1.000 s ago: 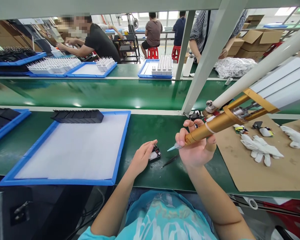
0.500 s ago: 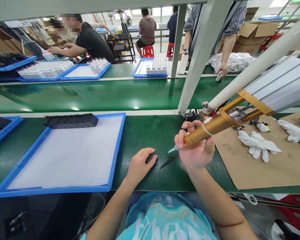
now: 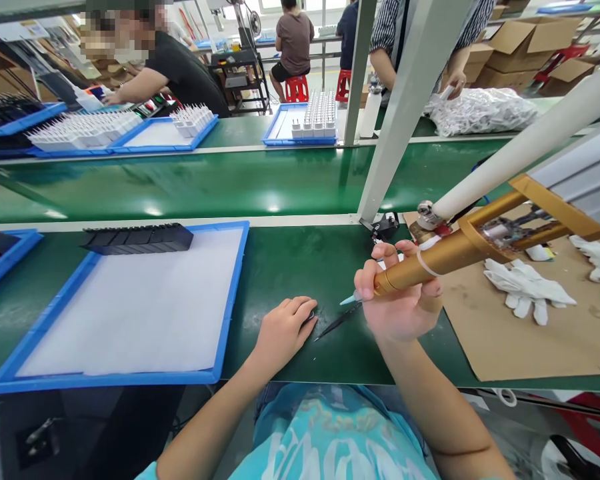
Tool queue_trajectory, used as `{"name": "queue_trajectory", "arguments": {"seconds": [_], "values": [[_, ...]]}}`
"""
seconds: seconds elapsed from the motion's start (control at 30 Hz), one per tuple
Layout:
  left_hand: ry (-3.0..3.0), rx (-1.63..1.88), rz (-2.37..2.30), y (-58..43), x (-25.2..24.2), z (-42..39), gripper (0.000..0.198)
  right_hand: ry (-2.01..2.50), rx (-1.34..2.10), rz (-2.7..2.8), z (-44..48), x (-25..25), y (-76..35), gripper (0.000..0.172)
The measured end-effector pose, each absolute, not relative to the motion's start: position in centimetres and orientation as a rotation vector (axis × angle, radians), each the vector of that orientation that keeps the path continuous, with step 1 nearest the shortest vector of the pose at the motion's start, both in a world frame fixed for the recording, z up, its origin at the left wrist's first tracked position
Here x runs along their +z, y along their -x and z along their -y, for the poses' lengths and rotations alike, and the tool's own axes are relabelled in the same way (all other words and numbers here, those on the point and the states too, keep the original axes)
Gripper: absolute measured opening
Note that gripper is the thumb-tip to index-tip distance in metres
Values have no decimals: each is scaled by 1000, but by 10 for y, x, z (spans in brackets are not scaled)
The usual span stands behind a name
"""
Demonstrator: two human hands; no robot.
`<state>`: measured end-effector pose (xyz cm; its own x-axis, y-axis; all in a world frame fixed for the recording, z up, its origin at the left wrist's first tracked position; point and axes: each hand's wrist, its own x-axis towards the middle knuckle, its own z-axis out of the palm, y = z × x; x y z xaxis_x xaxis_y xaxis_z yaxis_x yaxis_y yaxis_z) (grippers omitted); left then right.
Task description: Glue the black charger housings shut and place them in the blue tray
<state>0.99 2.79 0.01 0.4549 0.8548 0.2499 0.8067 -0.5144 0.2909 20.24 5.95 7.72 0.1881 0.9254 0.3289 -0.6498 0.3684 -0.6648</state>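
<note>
My left hand (image 3: 284, 332) rests at the green bench top, its fingers closed round a small black part (image 3: 309, 317) that is mostly hidden under them. My right hand (image 3: 397, 300) grips a gold-coloured glue dispenser (image 3: 410, 272) near its front end. The dispenser's pale blue tapered nozzle (image 3: 349, 300) points left and down, a little apart from the black part. Between the two hands dark tweezers (image 3: 336, 323) lie on the bench.
On the left lies a blue-rimmed tray (image 3: 234, 293) with a white liner and a row of black parts (image 3: 139, 239). White gloves (image 3: 527, 290) lie on cardboard (image 3: 485, 347) at right. A slanting white post (image 3: 400, 120) rises ahead. Co-workers are busy beyond the green belt (image 3: 205, 183).
My left fingers have closed further over the black part, covering more of it. My right hand and the dispenser have shifted slightly right in view. A co-worker's hand has moved up to the plastic bag.
</note>
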Motion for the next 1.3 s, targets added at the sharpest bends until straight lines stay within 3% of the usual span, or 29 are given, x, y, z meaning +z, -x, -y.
{"name": "queue_trajectory", "arguments": {"seconds": [0.37,0.57,0.73,1.1,1.3], "values": [[-2355,533,-1404,-11,5,-32,16,414,1141,774,-61,74,-202,37],[-975,1064,-1060,-20,21,-30,24,425,1092,782,-62,72,-205,39],[-279,1105,-629,-30,42,-26,27,455,1039,778,-64,71,-206,38],[-506,1166,-482,-24,48,-24,22,487,995,772,-70,70,-211,36],[-662,1162,-552,-18,42,-22,31,524,983,770,-70,71,-211,35]]}}
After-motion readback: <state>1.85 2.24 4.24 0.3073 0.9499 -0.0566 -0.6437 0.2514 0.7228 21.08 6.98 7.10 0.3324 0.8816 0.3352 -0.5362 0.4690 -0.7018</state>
